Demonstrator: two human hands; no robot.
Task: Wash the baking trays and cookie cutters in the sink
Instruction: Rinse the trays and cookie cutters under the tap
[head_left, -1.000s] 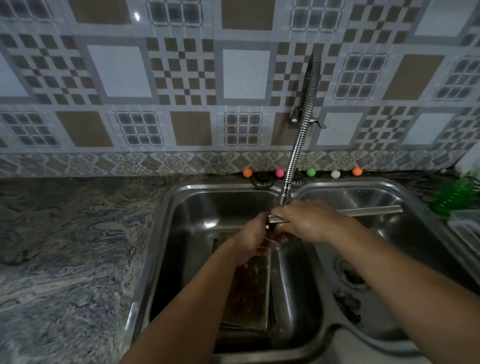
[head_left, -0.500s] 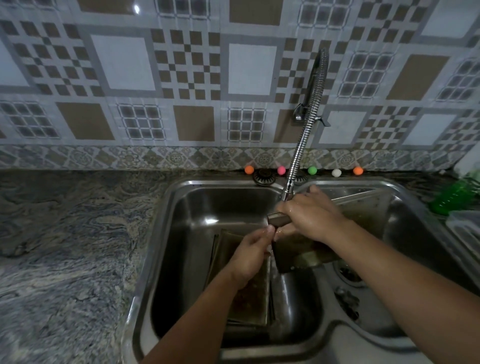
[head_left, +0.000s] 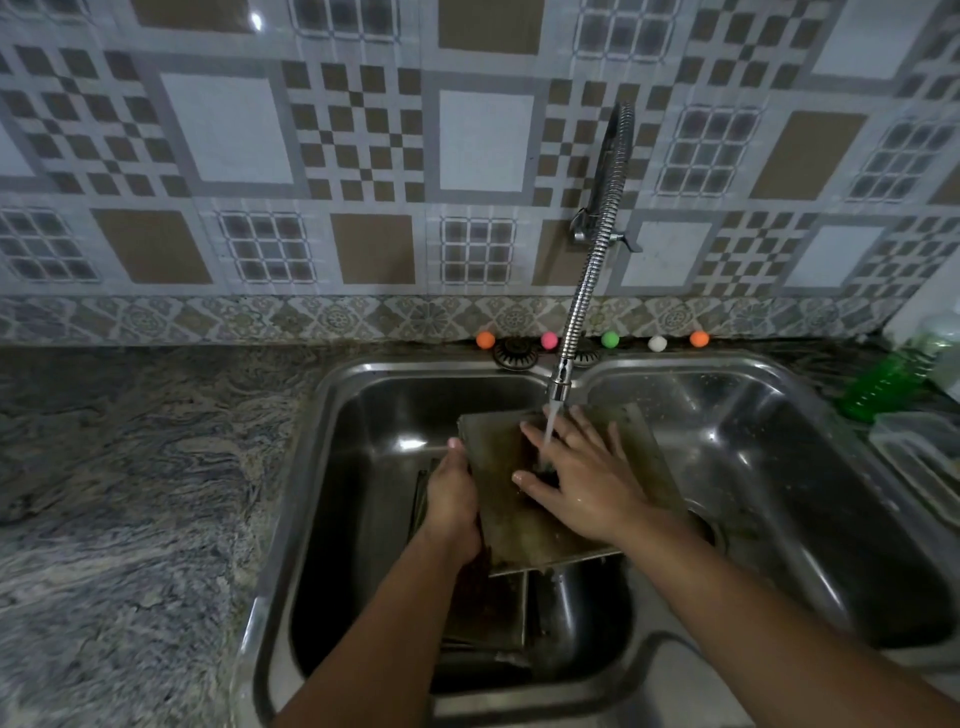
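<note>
Steel sink (head_left: 779, 374), two basins. One tray (head_left: 498, 499) under tap (head_left: 582, 301): left hand (head_left: 451, 501) gripping edge, right hand (head_left: 582, 483) flat on top. More trays (head_left: 488, 613) beneath, count unclear. Five balls (head_left: 610, 340).

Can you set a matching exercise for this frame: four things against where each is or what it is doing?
Things:
1. left hand
2. right hand
3. faucet
4. green bottle

States:
a. on the counter right of the sink
b. grips the held baking tray's left edge
c. runs water
d. lies flat, fingers spread, on the tray

Pairs: 1-b, 2-d, 3-c, 4-a
</note>
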